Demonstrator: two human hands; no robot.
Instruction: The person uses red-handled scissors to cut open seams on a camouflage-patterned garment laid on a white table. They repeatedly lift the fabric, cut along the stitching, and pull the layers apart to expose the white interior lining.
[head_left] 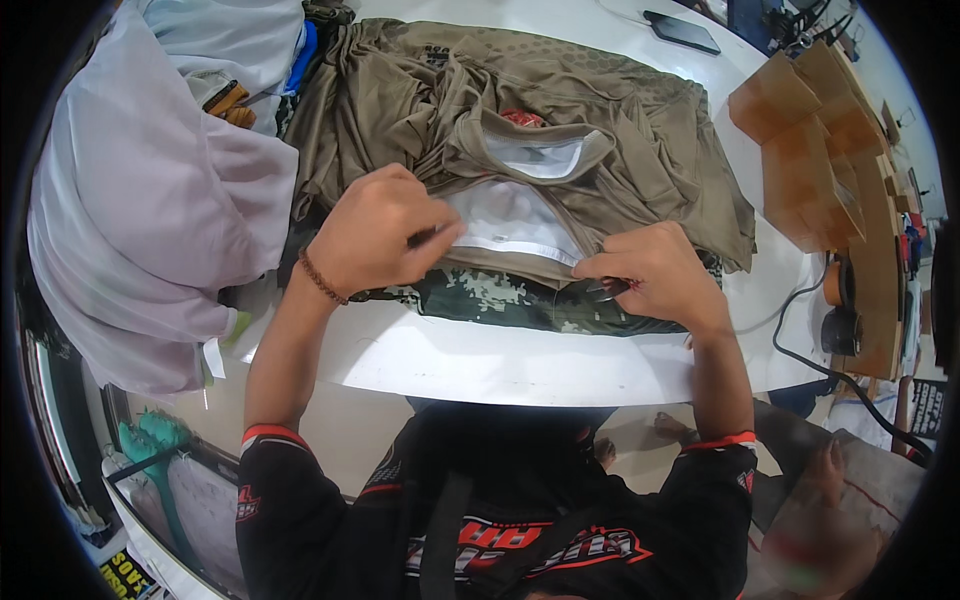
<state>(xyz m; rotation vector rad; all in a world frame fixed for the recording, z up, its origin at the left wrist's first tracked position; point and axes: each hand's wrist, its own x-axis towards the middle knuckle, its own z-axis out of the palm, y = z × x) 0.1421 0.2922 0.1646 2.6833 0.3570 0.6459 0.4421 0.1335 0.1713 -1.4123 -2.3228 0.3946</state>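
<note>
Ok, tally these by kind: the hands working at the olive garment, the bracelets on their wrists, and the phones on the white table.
Hands: 2 (left hand, right hand)
Beaded bracelet: 1
Dark phone: 1
Total: 4

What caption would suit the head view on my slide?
Over a white table, left hand and right hand, the latter holding a small metal tool, work at an olive-brown shirt.

The person wears a black, red-trimmed shirt (500,500) and a brown beaded bracelet (318,278).
</note>
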